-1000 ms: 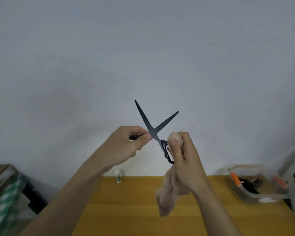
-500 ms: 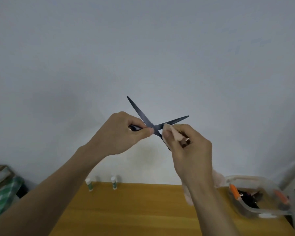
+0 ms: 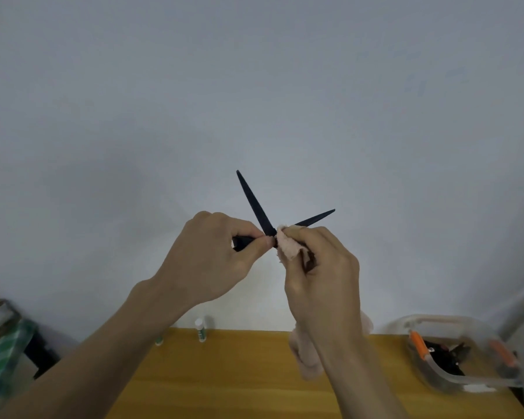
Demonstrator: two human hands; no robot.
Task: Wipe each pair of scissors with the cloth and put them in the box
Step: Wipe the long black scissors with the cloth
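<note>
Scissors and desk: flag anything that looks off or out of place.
Nothing stands out. The black scissors are held open above the desk, left hand gripping one handle, right hand pressing the cloth near the pivot. The clear box sits upright.

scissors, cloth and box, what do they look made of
Scissors: matte black blades, likely coated metal; thin, rigid, no shine.
Cloth: soft pale pink fabric; it crumples and hangs limp.
Box: clear, glossy plastic, probably; contents show through the wall.
</note>
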